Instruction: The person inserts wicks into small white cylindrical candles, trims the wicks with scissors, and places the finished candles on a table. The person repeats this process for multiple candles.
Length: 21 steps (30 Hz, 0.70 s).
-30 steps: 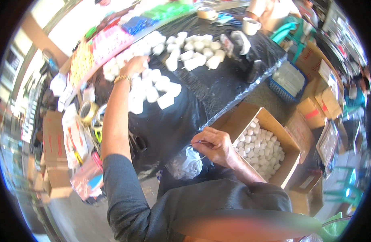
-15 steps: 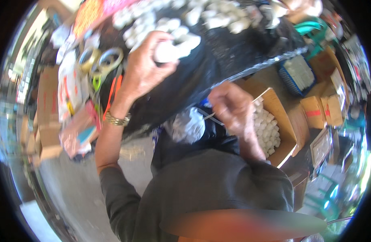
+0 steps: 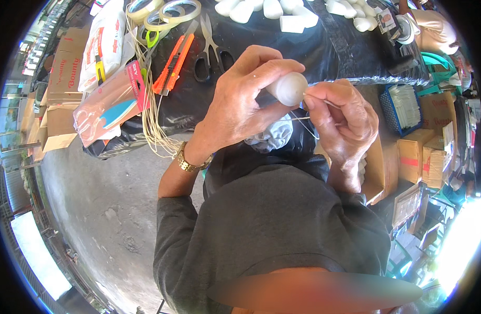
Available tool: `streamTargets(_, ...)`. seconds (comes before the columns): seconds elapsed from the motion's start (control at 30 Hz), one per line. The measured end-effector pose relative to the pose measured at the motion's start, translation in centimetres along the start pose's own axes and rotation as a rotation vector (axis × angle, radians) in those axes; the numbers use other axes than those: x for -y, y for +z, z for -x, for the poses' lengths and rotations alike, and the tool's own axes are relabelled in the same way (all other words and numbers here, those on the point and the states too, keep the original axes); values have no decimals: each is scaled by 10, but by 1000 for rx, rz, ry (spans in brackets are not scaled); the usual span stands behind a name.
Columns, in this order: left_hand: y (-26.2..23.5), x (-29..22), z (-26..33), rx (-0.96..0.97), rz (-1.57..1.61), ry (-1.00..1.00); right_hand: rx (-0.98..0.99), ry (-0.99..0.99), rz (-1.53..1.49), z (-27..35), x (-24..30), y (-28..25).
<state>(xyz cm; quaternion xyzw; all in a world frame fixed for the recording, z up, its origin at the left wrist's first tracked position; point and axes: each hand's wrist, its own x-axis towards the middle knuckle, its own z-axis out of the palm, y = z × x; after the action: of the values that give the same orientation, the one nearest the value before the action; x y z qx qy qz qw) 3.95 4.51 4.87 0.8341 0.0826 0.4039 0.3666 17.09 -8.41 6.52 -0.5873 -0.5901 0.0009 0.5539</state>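
Note:
My left hand point(image 3: 251, 89), with a gold watch on its wrist, is closed round a short, round white candle point(image 3: 291, 89), its round end turned to the right. At that end my right hand point(image 3: 345, 112) pinches a thin white cord point(image 3: 332, 104) between thumb and fingers. The cord's tip is at or very near the candle's middle; whether it has gone in, I cannot tell. Part of the cord loops below the hand, beside a crumpled pale plastic bundle point(image 3: 272, 134) at my lap. Similar white pieces point(image 3: 299, 22) lie on the black-covered table point(image 3: 324, 57).
Scissors point(image 3: 211, 49), an orange cutter point(image 3: 173, 65), tape rolls point(image 3: 180, 11) and a bunch of cream cords point(image 3: 155, 118) are on the table's left. An open cardboard box point(image 3: 375, 167) stands to my right, near a blue basket point(image 3: 402, 107). Another person point(image 3: 434, 29) is at the far right.
My left hand has come down and right with the candle, meeting my right hand, which has risen to the right with the cord. The view has shifted, showing the scissors.

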Motion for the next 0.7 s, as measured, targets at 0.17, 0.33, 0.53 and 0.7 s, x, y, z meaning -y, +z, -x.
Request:
streamTargets(0.17, 1, 1, 3, -19, -29, 52, 1, -105, 170, -1, 3, 4)
streamTargets(0.33, 2, 1, 6, -30, -53, 60, -1, -135, 265, 0, 4, 5)
streamTargets(0.53, 3, 0, 10, -41, -193, 59, 31, -185, 371, 1, 1, 5)
streamTargets(0.7, 3, -1, 14, -81, -221, 32, 21, -159, 314, 1, 1, 9)
